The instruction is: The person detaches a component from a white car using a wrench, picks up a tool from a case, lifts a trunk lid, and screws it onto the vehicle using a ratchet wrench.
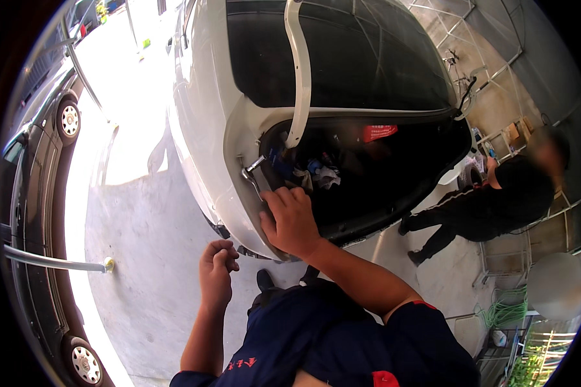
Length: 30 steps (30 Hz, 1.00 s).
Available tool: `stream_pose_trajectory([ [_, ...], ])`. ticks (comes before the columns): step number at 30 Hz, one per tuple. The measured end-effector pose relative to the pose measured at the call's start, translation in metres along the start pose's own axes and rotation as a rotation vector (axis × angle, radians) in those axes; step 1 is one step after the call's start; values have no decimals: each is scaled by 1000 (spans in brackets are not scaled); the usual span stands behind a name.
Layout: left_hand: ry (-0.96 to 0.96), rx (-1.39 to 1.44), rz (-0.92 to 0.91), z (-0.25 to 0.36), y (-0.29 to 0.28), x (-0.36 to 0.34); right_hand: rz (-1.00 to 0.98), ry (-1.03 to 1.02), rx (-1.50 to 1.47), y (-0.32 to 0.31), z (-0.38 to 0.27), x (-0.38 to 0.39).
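Observation:
A white car [203, 129] stands before me with its trunk open. My right hand [292, 219] is closed at the handle end of a metal ratchet wrench [252, 180], above the white body corner beside the trunk opening. A shiny socket piece [257, 163] extends from the wrench head toward the opening. My left hand [217, 266] hangs in the air below the car's corner, its fingers curled together; what they hold, if anything, is hidden. A white curved trunk hinge arm [299, 71] rises from the opening near the wrench.
Inside the dark trunk lie crumpled cloths [326, 175] and a red item [379, 133]. Another person [497, 193] in black stands at the right, near metal racks. A dark car [42, 213] is parked at the left. A green hose [505, 308] lies coiled at the lower right.

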<state>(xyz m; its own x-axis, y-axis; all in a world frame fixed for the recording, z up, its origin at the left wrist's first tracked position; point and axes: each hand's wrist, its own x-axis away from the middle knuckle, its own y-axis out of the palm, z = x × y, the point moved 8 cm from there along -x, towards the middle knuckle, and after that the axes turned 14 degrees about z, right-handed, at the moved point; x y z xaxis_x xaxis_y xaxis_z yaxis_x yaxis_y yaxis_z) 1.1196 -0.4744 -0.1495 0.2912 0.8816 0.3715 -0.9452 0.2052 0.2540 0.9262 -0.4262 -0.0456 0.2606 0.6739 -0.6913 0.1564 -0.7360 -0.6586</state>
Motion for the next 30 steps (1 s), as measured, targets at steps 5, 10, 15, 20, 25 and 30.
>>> stream_pose_trajectory([
  [5,108,-29,82,8,4,13,-37,57,-135,-6,9,3],
  [10,341,-119,-67,29,41,53,99,167,-413,-46,43,38],
  [15,439,-183,-302,23,102,99,82,330,-234,-103,129,157],
  [20,358,-347,-512,-42,202,127,-370,973,-11,-129,292,444],
  [25,193,-643,-638,-160,308,148,-1028,1278,424,-249,377,761],
  [30,193,-835,-762,-300,375,155,-1069,1032,446,-356,364,836],
])
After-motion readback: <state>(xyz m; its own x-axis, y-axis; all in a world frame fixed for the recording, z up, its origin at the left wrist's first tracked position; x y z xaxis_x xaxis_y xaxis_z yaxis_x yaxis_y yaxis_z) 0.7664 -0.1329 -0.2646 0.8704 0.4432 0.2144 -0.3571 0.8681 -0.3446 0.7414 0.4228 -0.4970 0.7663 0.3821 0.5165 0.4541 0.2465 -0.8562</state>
